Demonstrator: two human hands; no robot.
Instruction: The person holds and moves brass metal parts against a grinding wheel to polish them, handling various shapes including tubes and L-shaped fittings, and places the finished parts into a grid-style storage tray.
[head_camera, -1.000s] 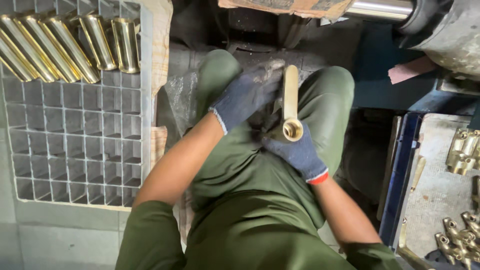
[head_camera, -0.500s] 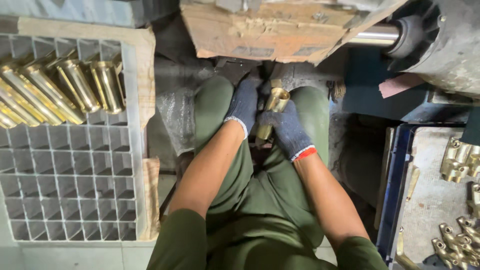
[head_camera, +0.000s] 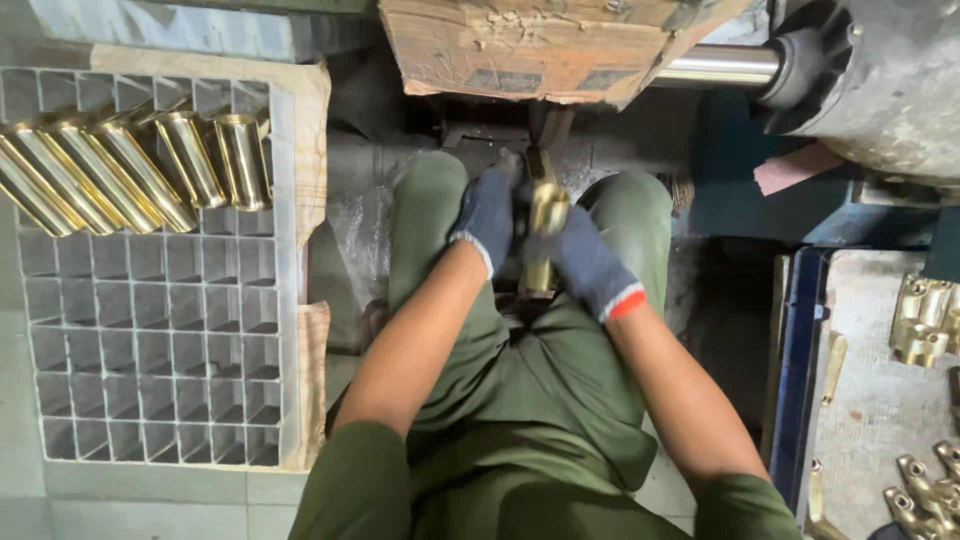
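Observation:
I sit with my knees apart in green trousers. Both my hands wear dark blue gloves and grip one brass tube (head_camera: 545, 235) between my knees, held upright with its far end toward a dark machine part under a cardboard cover (head_camera: 545, 45). My left hand (head_camera: 490, 215) clasps the tube's left side. My right hand (head_camera: 585, 265), its glove edged with a red cuff, holds the tube from the right and lower down. The tube's middle is hidden by my fingers.
A white grid crate (head_camera: 150, 320) stands at my left with several polished brass tubes (head_camera: 130, 170) lying across its top rows. A blue-edged tray (head_camera: 870, 400) at the right holds brass fittings (head_camera: 925, 320). A steel shaft (head_camera: 715, 65) and grey machine housing (head_camera: 880, 80) sit at the top right.
Both hands have carried the brass tube forward from my lap toward the machine part under the cardboard. The tube has gone from tilted with its open end toward me to more upright.

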